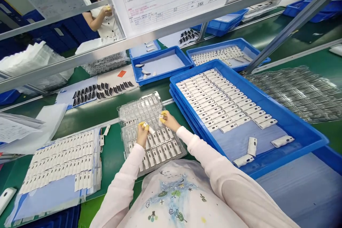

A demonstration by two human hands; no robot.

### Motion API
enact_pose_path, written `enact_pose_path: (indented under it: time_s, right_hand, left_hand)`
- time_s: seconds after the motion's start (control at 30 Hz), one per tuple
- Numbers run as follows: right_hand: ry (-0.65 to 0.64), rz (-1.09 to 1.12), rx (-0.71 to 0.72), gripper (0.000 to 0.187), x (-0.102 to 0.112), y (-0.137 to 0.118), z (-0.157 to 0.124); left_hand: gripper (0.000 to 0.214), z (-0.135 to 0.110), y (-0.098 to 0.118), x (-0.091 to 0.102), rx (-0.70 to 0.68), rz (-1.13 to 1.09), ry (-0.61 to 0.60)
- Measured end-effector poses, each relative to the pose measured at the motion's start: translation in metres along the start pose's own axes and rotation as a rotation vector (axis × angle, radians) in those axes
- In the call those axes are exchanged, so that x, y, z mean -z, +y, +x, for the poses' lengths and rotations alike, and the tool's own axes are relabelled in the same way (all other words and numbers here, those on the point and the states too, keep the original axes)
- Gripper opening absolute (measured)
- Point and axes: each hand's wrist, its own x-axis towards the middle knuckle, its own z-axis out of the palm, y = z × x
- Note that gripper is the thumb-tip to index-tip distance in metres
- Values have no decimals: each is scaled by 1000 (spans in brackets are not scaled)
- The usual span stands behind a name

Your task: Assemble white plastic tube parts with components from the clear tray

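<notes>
A white shell (149,128) is pinched by one end between the thumb and fingers of the person's left hand (142,135), over the middle of a clear plastic tray (182,150). The right hand (170,120) pinches another small white piece (160,119), partly hidden by the fingers, above the tray's right side. Yellow covers (164,113) sit on the fingertips of both hands. Rows of white shells with dark oval holes fill the tray's near half, close to the near edge of the green worktop (112,146). Right of the tray, a blue bin (304,148) on a stack of bins carries more shells in rows, with three lying loose toward its near end. Toward the worktop's left side, more white shells stand in rows on a pale blue sheet (48,199). Beyond the tray lie dark curved pieces (84,94), a red tag (122,73) and a shallow blue tray (184,65) with a few pieces along its left edge. A metal rail (162,35) crosses above, carrying a printed sheet (168,10); behind it, another person (92,21) holds their hands together at chest height.
</notes>
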Motion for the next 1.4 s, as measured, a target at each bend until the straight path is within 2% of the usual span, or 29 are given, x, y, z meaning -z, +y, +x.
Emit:
enact_pose_path:
  time_s: [0.2,0.3,0.43,0.63,0.77,0.83,0.9,0.93,1.03,1.13,1.2,1.3,1.4]
  right_hand:
    - [-123,-435,52,33,-16,14,33]
    - [-130,-583,93,34,-16,19,37]
    - [-97,-707,129,34,-12,21,38]
    - [-56,-723,126,35,-15,10,28]
    - [13,-630,99,33,-19,-8,3]
    - [50,-558,104,31,-12,-18,-16]
    - [88,-477,122,24,11,-25,-41]
    - [114,-438,130,19,29,-26,-57]
    - [266,-364,104,12,102,-23,-112]
    - [535,-365,-44,14,179,-8,-170]
    - [650,-377,-152,18,213,3,-201]
    - [687,-432,-328,25,234,20,-224]
    - [658,-546,-514,29,239,33,-221]
  left_hand:
    - [37,50,-11,-25,-57,403,-128]
    - [36,60,-13,-31,-83,587,-173]
    - [37,63,-16,-36,-132,798,-177]
    - [39,56,-17,-41,-177,944,-114]
    - [39,49,-16,-41,-202,888,-98]
    - [38,46,-14,-39,-208,820,-98]
    - [36,40,-10,-33,-200,741,-96]
    - [35,34,-8,-28,-189,701,-98]
    - [38,8,1,-3,-130,579,-134]
    - [54,-30,10,26,-66,469,-191]
    - [62,-54,15,38,-29,419,-214]
    - [66,-80,18,40,9,351,-232]
    - [67,-93,16,31,31,290,-242]
